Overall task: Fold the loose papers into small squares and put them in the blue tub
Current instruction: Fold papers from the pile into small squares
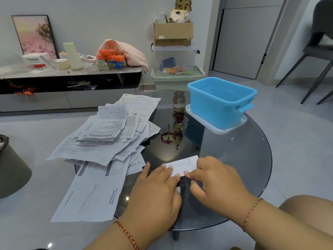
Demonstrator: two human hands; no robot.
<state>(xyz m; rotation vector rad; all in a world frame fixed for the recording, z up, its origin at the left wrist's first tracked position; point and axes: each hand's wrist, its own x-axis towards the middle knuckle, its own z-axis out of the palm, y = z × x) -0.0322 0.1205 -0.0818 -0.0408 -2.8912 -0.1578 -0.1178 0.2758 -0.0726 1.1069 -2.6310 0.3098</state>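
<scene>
A small white slip of paper [183, 164] lies flat on the round dark glass table [234, 159] near its front. My left hand [158, 188] lies flat on the slip's left end, fingers straight. My right hand [214, 179] covers the right end and pinches the slip's near edge with its fingertips. A loose heap of printed papers [108, 134] spreads over the table's left side, with a large "operation instruction" sheet [90, 195] hanging off the front left. The blue tub [221, 103] stands on a white lid [230, 129] at the far right; its visible inside shows only blue plastic.
A low TV cabinet [68, 78] with snacks, cups and a pink cloth runs along the back wall. Stacked storage boxes [175, 60] stand behind the table. A dark stool [10, 168] is at the left, a grey chair [320, 51] at the far right. My knee [306, 213] shows bottom right.
</scene>
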